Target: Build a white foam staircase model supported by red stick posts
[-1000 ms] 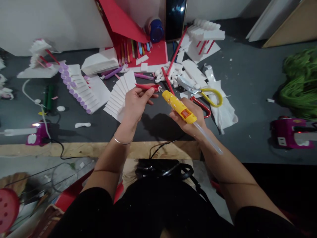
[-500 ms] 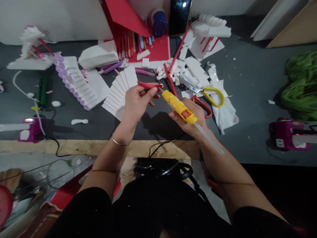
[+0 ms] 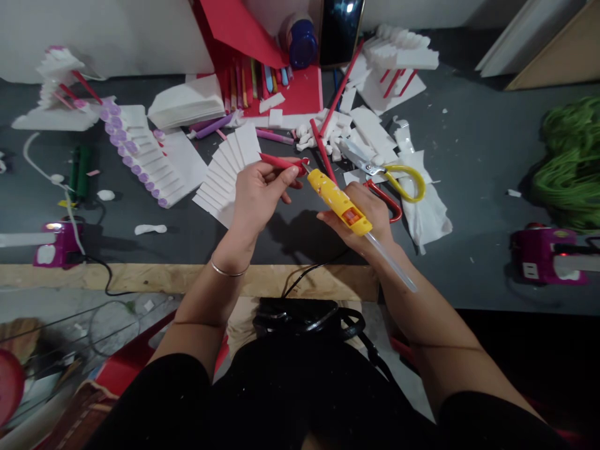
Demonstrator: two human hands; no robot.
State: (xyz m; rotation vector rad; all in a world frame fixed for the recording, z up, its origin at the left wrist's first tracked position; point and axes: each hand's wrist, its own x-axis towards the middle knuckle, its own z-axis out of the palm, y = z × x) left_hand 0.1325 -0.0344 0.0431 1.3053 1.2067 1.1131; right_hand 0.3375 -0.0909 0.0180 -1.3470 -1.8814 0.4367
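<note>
Between the thumb and fingers of my left hand (image 3: 262, 190) is a slim red paper tube (image 3: 279, 161), lying roughly level above the table. My right hand (image 3: 360, 215) is wrapped round a yellow hot glue gun (image 3: 337, 199), with a clear glue stick (image 3: 391, 261) sticking out of its rear. The gun's metal nozzle meets or nearly meets the tube's right end; I cannot tell if they touch. A fan of pleated white paper (image 3: 225, 175) lies beside my left hand. Scissors with yellow handles (image 3: 405, 183) rest beyond my right hand.
White pleated models stand at the back left (image 3: 59, 87) and back right (image 3: 398, 50). A phone (image 3: 341, 31) leans by a blue-lidded jar (image 3: 302, 44). Green yarn (image 3: 572, 165) lies at right. Purple clamps (image 3: 59, 244) hold the table's edge. Red paper strips (image 3: 340, 94) and white scraps lie behind my hands.
The glue gun has tilted slightly, its glue stick's rear end shifting a little left. My left hand and the red tube stay almost still.
</note>
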